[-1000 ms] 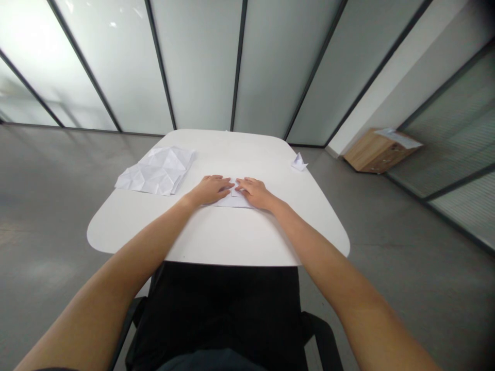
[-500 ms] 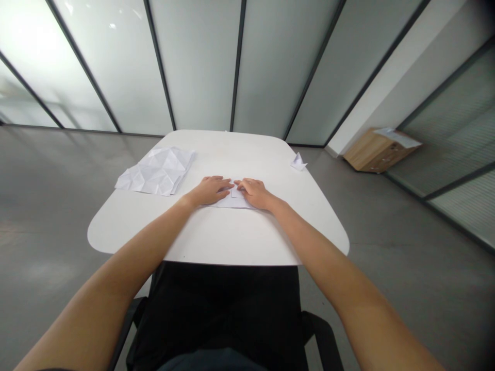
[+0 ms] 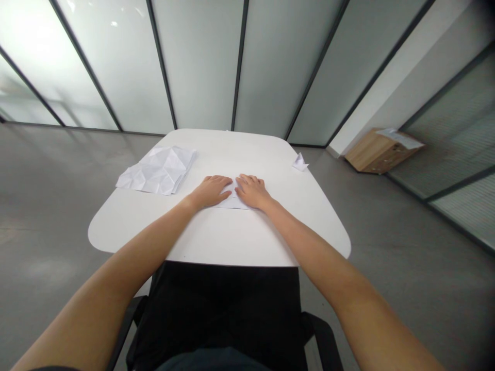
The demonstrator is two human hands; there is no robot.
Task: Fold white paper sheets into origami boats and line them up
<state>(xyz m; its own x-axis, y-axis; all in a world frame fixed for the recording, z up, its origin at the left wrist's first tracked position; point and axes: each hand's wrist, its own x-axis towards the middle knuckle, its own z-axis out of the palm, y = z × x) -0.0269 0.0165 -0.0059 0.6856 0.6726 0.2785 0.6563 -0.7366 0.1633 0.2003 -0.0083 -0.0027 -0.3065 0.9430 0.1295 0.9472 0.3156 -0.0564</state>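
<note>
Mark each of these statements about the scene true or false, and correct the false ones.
1. The left hand and the right hand rest on a folded white paper. True.
2. The left hand holds the creased white sheet. False: the sheet lies on the table to the left of the hands, and neither hand touches it.
3. A small folded paper piece sits at the table's far right edge. True.
4. The wooden box stands on the table. False: it stands on the floor by the wall to the right.
</note>
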